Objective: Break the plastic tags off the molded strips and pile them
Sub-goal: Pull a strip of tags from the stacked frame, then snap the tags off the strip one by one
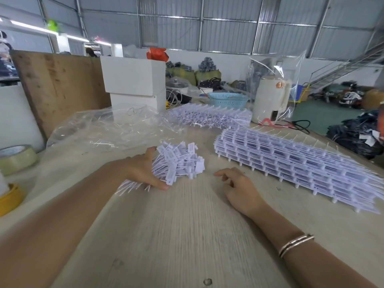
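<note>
The left hand [145, 171] grips a bundle of loose tags [178, 161] low over the desk [187, 235], seemingly setting them down as the pile. The right hand [239, 183] rests beside it, fingers loosely curled, holding nothing. Uncut strips [291, 163] lie stacked to the right, so the next move is probably reaching for a fresh one.

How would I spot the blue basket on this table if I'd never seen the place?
Start at the big stack of molded strips on the table's right side and look beyond it to the far edge. There, left of a tall white appliance, sits the blue basket. It is the only pale blue, perforated thing among white plastic.
</note>
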